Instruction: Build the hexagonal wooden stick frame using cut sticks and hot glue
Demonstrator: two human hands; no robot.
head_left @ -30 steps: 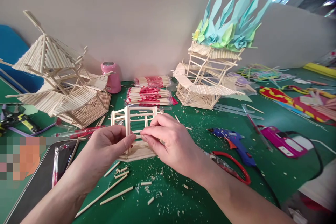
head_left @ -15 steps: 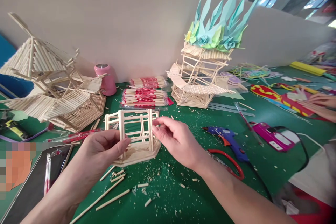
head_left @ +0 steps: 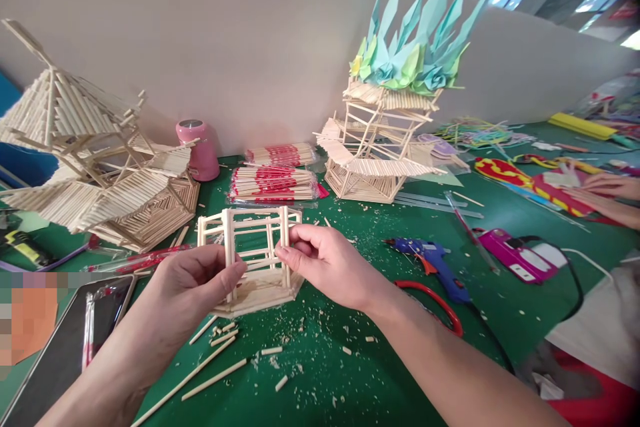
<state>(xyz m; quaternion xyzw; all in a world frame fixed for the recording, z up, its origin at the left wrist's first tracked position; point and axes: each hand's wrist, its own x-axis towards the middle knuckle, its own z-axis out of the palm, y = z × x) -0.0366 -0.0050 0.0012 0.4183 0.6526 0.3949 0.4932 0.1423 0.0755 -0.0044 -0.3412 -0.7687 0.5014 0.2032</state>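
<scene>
A small open frame (head_left: 257, 290) of pale wooden sticks, with upright posts, cross rails and a flat slatted base, stands in front of me. My left hand (head_left: 180, 297) grips its near left post, thumb in front and fingers behind. At the right front post, my right hand (head_left: 333, 267) has thumb and fingertips pinched round the wood; the other fingers are curled. Below the frame lie loose sticks (head_left: 215, 379), short cut pieces (head_left: 272, 351) and crumbs on the green tabletop (head_left: 320, 393).
Two larger stick models, a roofed house (head_left: 110, 193) and a paper-topped tower (head_left: 380, 167), flank stick packs (head_left: 273, 183) and a pink container (head_left: 204, 150). To the right are a blue glue gun (head_left: 440, 263), red-handled pliers (head_left: 453, 317), a magenta power strip (head_left: 520, 257) and another person's hand (head_left: 610, 187).
My right hand has shifted slightly left and its thumb now lies across the right front post. The left hand keeps its grip, and the view has moved a little.
</scene>
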